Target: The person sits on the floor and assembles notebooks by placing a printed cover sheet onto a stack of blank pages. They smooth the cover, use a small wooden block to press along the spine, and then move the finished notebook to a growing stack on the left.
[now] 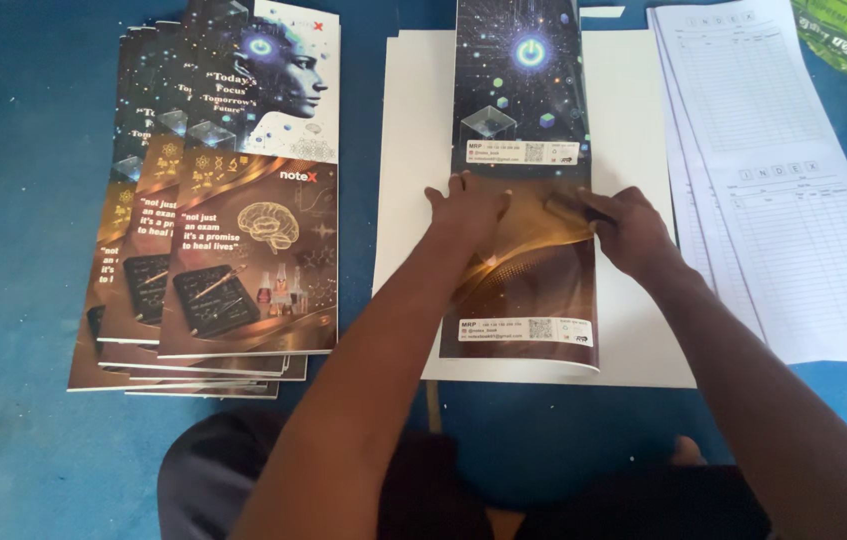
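While both hands press flat, fingers spread, left hand (465, 208) and right hand (628, 228) hold the glossy cover sheet (523, 180) on white board (413, 150).

So the printed cover sheet (523, 200) lay on top of a blank card sheet (633, 150) in the middle, both hands (468, 212) (628, 228) pressed on it. A fanned stack of covers (233, 200) sat to the left, ruled index pages (783, 180) to the right, all on the floor mat (23, 200).
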